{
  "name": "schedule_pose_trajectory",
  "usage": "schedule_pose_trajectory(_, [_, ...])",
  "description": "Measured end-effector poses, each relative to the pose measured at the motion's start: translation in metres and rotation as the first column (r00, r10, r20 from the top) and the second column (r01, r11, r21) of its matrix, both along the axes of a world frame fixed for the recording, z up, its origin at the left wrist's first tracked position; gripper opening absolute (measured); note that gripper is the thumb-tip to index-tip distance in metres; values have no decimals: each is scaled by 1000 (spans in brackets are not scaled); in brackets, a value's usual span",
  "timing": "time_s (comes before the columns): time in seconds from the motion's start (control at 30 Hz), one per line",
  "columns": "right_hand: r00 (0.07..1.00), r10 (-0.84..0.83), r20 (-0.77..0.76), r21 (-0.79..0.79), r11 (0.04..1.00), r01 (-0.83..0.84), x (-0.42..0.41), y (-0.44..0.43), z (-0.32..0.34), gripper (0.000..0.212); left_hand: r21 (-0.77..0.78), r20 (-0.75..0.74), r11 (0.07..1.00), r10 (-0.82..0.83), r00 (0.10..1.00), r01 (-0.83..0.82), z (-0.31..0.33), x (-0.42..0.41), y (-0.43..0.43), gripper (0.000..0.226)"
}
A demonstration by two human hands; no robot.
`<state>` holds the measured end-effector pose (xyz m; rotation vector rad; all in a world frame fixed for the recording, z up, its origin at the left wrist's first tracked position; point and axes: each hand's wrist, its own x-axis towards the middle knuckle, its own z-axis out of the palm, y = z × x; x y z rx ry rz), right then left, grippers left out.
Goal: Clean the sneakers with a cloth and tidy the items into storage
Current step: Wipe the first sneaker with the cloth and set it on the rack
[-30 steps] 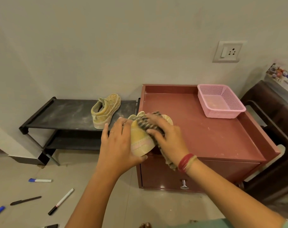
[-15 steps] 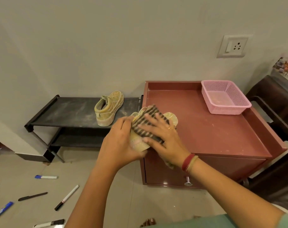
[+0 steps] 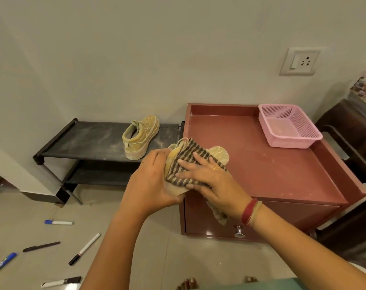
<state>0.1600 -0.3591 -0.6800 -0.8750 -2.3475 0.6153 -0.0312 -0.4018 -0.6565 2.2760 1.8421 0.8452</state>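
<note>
Yellow sneaker (image 3: 218, 154) gripped by left hand (image 3: 150, 185) | right hand (image 3: 213, 183) flat, pressing striped cloth (image 3: 184, 164) onto it

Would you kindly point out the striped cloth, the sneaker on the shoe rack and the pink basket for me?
striped cloth (image 3: 190, 148): head view, on its striped upper fold.
sneaker on the shoe rack (image 3: 140, 141): head view, on its side wall near the heel.
pink basket (image 3: 291, 142): head view, on its front wall.

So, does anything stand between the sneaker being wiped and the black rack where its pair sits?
Nothing visible does. The held sneaker, gripped by the left hand, is just beside the rack; only the other sneaker sits there.
</note>
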Motion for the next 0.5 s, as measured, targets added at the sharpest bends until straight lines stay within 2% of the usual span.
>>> schedule_pose_trajectory(0.07, [984,-142,-108,-110,985,130,4,8,7,29,-6,-1,1000,-9,1000,9,0,2,0,101])
schedule_pose_trajectory(0.13, [961,-237,-140,-161,964,214,7,10,12,28,-20,-1,1000,-13,1000,13,0,5,0,103])
schedule_pose_trajectory(0.23, [996,-62,-63,-101,993,56,7,1,6,30,-33,-9,999,-12,1000,12,-1,8,0,109])
schedule_pose_trajectory(0.27, [997,-62,-53,-106,993,56,10,4,5,30,-42,-17,999,-11,1000,11,-1,8,0,112])
schedule_pose_trajectory(0.37, [942,-317,-109,-181,938,295,21,17,9,30,-79,-30,997,-14,999,11,1,10,1,112])
schedule_pose_trajectory(0.4, [931,-351,-103,-194,925,328,20,16,9,30,-84,-27,996,-16,999,14,2,11,1,111])
schedule_pose_trajectory(0.43, [943,-317,-97,-188,937,296,17,11,9,31,-86,-14,996,-23,1000,22,3,11,0,109])
schedule_pose_trajectory(0.5, [990,-125,-59,-134,984,117,8,-1,2,33,-81,28,996,-42,999,44,3,10,0,104])
